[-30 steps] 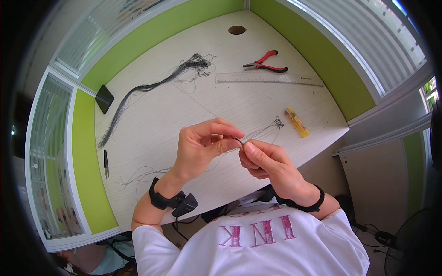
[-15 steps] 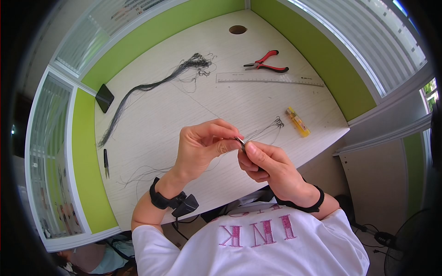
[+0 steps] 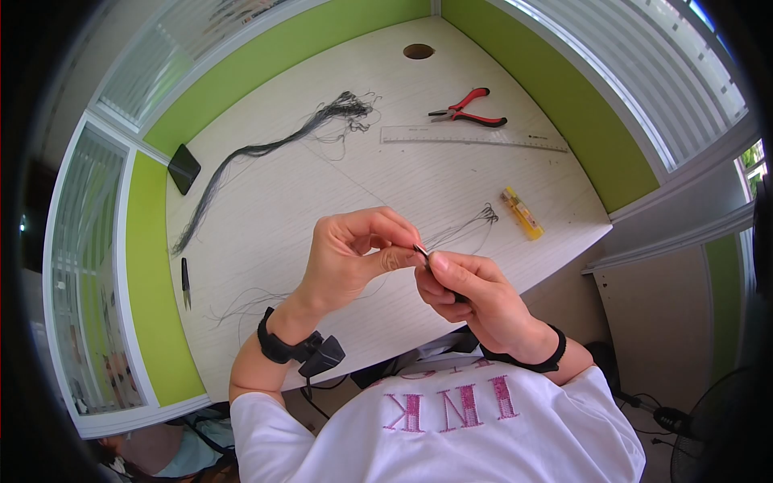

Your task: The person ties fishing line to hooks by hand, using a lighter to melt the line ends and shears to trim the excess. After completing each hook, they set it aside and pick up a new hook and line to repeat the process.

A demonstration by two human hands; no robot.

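Above the front part of the desk, my right hand (image 3: 475, 286) is closed around a small dark tool with a shiny metal tip (image 3: 423, 252). Most of that tool is hidden inside the fist. My left hand (image 3: 354, 253) meets it there, thumb and forefinger pinched right at the metal tip; what lies between them is too small to make out. Just behind the fingers, a small bunch of thin dark cords with hooked ends (image 3: 488, 214) runs across the desk toward my hands. More loose dark strands (image 3: 245, 304) spread out left of my left wrist.
A long bundle of dark cords (image 3: 278, 145) lies across the back left. Red-handled pliers (image 3: 467, 109), a clear ruler (image 3: 475, 138) and a yellow lighter (image 3: 522, 213) are on the right. Small black snips (image 3: 186, 284) and a black phone-like slab (image 3: 183, 170) sit by the left partition (image 3: 153, 266).
My hands stay together at nearly the same spot, with only a slight shift of the left fingers at the tool's tip. The view has moved a little.
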